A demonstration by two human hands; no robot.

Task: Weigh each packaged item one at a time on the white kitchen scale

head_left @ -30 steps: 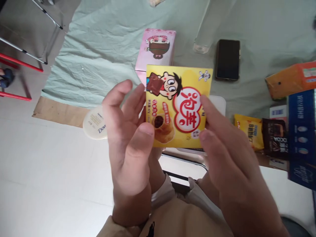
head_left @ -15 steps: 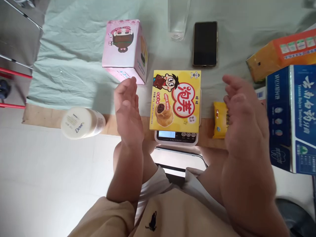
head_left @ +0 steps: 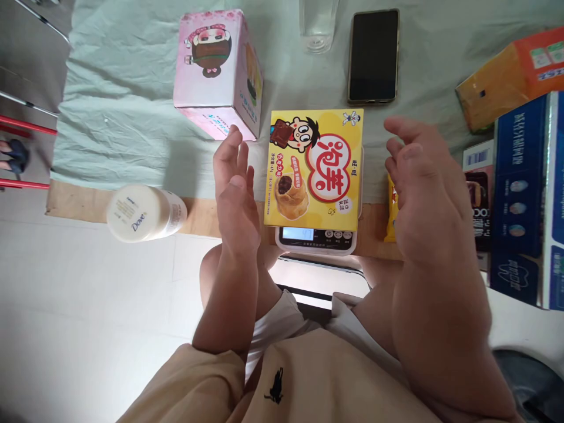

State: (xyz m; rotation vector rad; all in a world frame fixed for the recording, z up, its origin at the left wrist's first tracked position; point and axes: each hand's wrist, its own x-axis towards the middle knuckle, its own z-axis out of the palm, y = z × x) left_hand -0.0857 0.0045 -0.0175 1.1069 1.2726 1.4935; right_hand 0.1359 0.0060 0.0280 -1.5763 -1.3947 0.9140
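Yellow snack box (head_left: 314, 169) is flat on the kitchen scale (head_left: 274, 242), printed face up, covering most of it. Scale's front strip and a sliver of its right edge stick out. Display (head_left: 298, 234) is lit, looks like 47; units too small to make out.

Hands are apart, one each side of the box, both empty. Left hand (head_left: 238, 202): fingers extended, palm toward the box, gap visible between them. Its fingertips overlap the lower corner of the pink box (head_left: 207, 67) in view; can't tell if they touch. Right hand (head_left: 429, 197): fingers loosely extended, thumb up top, clear of the snack box. It hides most of a yellow packet (head_left: 390, 211); can't tell about contact there either.

Around them: white Dove bottle (head_left: 147, 213) upright at the table edge, left of the left hand. Phone (head_left: 373, 56) face up, screen dark, beyond the box and to its right. Clear glass container (head_left: 318, 26) next to the phone, cut off by the top of the view. Far right: orange package (head_left: 511, 82), blue toothpaste box (head_left: 516, 194), and a dark brown packet (head_left: 480, 194) partly behind the right hand. Green cloth (head_left: 118, 106) covers the table, bare wood strip (head_left: 88, 201) along the near edge.
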